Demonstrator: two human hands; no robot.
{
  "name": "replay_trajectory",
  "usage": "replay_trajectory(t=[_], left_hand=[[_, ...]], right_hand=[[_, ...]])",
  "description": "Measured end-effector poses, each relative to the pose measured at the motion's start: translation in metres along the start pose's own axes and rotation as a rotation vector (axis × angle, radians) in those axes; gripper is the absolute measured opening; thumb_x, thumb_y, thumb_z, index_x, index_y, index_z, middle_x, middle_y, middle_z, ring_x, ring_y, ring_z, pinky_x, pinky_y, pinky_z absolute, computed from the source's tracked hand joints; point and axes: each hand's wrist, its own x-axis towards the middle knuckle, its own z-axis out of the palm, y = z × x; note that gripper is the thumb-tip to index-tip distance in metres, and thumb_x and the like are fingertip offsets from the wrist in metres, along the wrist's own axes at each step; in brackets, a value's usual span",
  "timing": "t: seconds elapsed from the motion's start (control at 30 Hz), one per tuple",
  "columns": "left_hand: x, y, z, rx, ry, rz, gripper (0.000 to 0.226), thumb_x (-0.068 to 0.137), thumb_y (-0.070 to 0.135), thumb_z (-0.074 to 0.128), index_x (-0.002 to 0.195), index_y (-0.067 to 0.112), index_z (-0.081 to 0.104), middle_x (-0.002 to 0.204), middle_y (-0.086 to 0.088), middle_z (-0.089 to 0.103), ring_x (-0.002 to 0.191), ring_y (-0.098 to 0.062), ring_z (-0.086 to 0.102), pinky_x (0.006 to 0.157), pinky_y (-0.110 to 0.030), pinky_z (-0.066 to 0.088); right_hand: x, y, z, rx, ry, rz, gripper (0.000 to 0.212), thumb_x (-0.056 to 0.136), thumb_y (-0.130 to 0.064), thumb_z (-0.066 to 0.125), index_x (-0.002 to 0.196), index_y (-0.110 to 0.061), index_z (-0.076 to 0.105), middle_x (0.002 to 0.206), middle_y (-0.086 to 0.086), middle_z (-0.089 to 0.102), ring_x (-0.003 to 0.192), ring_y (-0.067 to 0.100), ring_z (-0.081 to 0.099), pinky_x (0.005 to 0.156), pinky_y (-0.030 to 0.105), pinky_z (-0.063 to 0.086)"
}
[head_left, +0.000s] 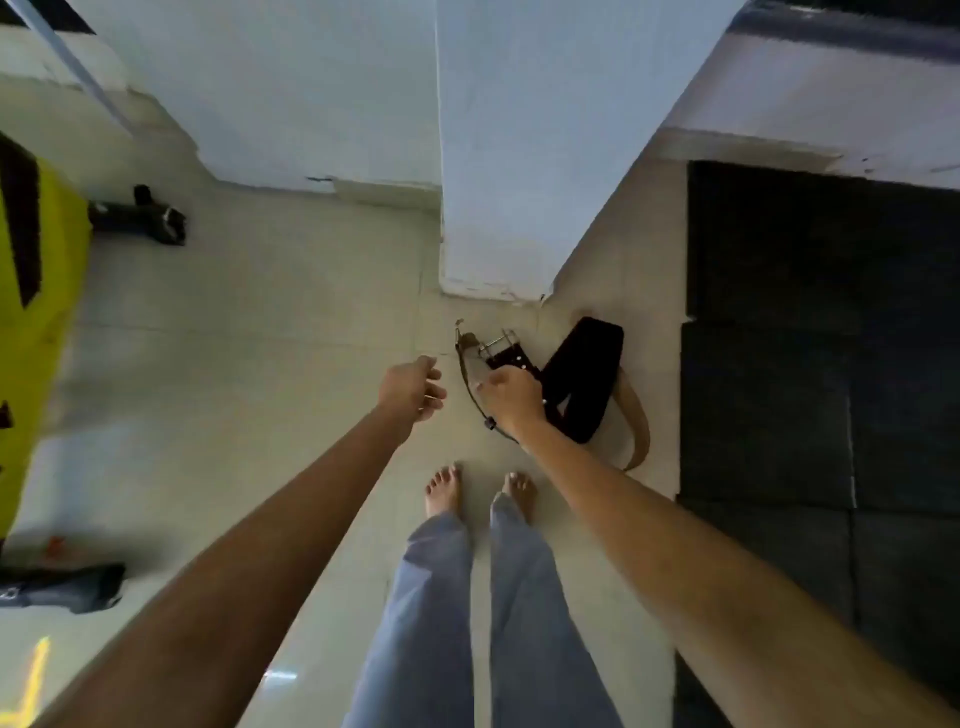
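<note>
The right hand (511, 397) has its grip closed, fingers curled down round the near end of a belt (582, 379), just below the metal buckle (501, 345); the knuckles face the camera and hide the fingertips. The belt's broad black padded part runs from the hand toward 2 o'clock; a tan strap (641, 431) loops out beyond it at 4 o'clock; a thin dark cord (489, 424) curves along the hand's 9 o'clock side. Whether the belt lies on the floor or hangs just above it is hard to tell from this steep view. The left hand (413, 387) is just beside the right at its 9 o'clock; its grip is loose and holds nothing, the fingers half curled toward the buckle but apart from it.

At 12 o'clock of the hands the foot of a white pillar (498, 156) meets the floor near the buckle, its corner pointing at the belt. At 3 o'clock the straight edge of the dark mats (810, 338) runs close past the tan strap's loop. At 6 o'clock two bare feet (444, 491) stand on the pale tiled floor (234, 364). The tile runs wide toward 9 o'clock, as far as a yellow object (41, 312) at the left border; a black pipe (140, 218) lies at 10 o'clock beside it, well apart from the hands; a dark bag (67, 587) lies at 8 o'clock.
</note>
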Motion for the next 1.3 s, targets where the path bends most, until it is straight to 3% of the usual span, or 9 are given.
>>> replay_trajectory(t=[0.07, 0.2, 0.27, 0.43, 0.63, 0.77, 0.93, 1.07, 1.3], left_hand=[[0.05, -0.01, 0.006, 0.014, 0.015, -0.042, 0.024, 0.091, 0.031, 0.051, 0.083, 0.01, 0.059, 0.066, -0.007, 0.06, 0.051, -0.016, 0.053, 0.051, -0.024, 0.037], [0.161, -0.065, 0.024, -0.062, 0.041, -0.148, 0.023, 0.091, 0.029, 0.052, 0.08, 0.011, 0.058, 0.064, -0.007, 0.059, 0.052, -0.017, 0.052, 0.049, -0.024, 0.037], [0.217, -0.095, 0.037, -0.074, 0.074, -0.179, 0.023, 0.091, 0.029, 0.053, 0.08, 0.01, 0.059, 0.066, -0.005, 0.057, 0.054, -0.017, 0.05, 0.051, -0.025, 0.038], [0.343, -0.175, 0.069, -0.088, 0.152, -0.246, 0.022, 0.088, 0.03, 0.056, 0.081, 0.011, 0.064, 0.075, -0.004, 0.059, 0.064, -0.019, 0.051, 0.057, -0.028, 0.043], [0.406, -0.214, 0.095, -0.114, 0.144, -0.274, 0.022, 0.089, 0.029, 0.055, 0.082, 0.01, 0.064, 0.079, -0.007, 0.061, 0.065, -0.02, 0.052, 0.059, -0.029, 0.044], [0.37, -0.194, 0.096, -0.031, 0.152, -0.236, 0.028, 0.092, 0.03, 0.05, 0.085, 0.007, 0.065, 0.083, -0.01, 0.063, 0.067, -0.022, 0.053, 0.059, -0.029, 0.044], [0.275, -0.13, 0.089, -0.083, 0.157, -0.196, 0.035, 0.083, 0.039, 0.054, 0.076, 0.006, 0.065, 0.092, -0.017, 0.071, 0.081, -0.033, 0.067, 0.074, -0.04, 0.058], [0.164, -0.049, 0.079, -0.146, 0.074, -0.072, 0.031, 0.084, 0.039, 0.064, 0.079, 0.008, 0.067, 0.097, -0.019, 0.072, 0.09, -0.034, 0.068, 0.084, -0.048, 0.057], [-0.046, 0.064, 0.059, -0.163, -0.179, 0.22, 0.025, 0.091, 0.025, 0.061, 0.083, 0.001, 0.064, 0.07, -0.007, 0.06, 0.053, -0.016, 0.058, 0.05, -0.025, 0.052]], right_hand=[[0.047, 0.015, 0.027, 0.007, -0.053, 0.058, 0.024, 0.089, -0.013, 0.064, 0.109, -0.001, 0.066, 0.092, 0.009, 0.067, 0.07, 0.015, 0.057, 0.043, 0.005, 0.036], [0.149, 0.079, 0.093, -0.039, -0.112, 0.2, 0.02, 0.086, -0.014, 0.067, 0.105, -0.007, 0.066, 0.095, 0.004, 0.062, 0.079, 0.014, 0.054, 0.06, 0.019, 0.04], [0.198, 0.11, 0.123, -0.115, -0.135, 0.162, 0.009, 0.086, -0.014, 0.066, 0.095, -0.011, 0.064, 0.087, -0.001, 0.055, 0.076, 0.012, 0.051, 0.058, 0.017, 0.038], [0.296, 0.183, 0.192, -0.296, -0.169, 0.058, 0.044, 0.084, -0.015, 0.071, 0.124, -0.007, 0.053, 0.119, 0.01, 0.061, 0.107, 0.027, 0.06, 0.081, 0.033, 0.049], [0.34, 0.225, 0.221, -0.553, -0.198, -0.01, 0.026, 0.093, -0.005, 0.051, 0.119, -0.006, 0.052, 0.114, 0.016, 0.064, 0.103, 0.032, 0.063, 0.07, 0.034, 0.046], [0.305, 0.208, 0.198, -0.354, -0.135, 0.001, 0.016, 0.088, -0.005, 0.053, 0.101, -0.006, 0.061, 0.101, 0.015, 0.069, 0.093, 0.034, 0.066, 0.073, 0.039, 0.054], [0.21, 0.147, 0.124, -0.095, -0.123, -0.021, 0.019, 0.091, -0.01, 0.057, 0.106, -0.01, 0.068, 0.103, 0.011, 0.073, 0.096, 0.027, 0.066, 0.076, 0.033, 0.049], [0.116, 0.083, 0.041, 0.005, -0.09, -0.091, 0.017, 0.092, -0.011, 0.055, 0.1, -0.007, 0.07, 0.084, 0.005, 0.068, 0.079, 0.021, 0.061, 0.065, 0.031, 0.045], [-0.035, -0.018, -0.096, 0.087, 0.065, -0.156, 0.033, 0.092, -0.019, 0.061, 0.06, -0.018, 0.053, 0.057, -0.004, 0.053, 0.058, 0.016, 0.049, 0.06, 0.03, 0.038]])
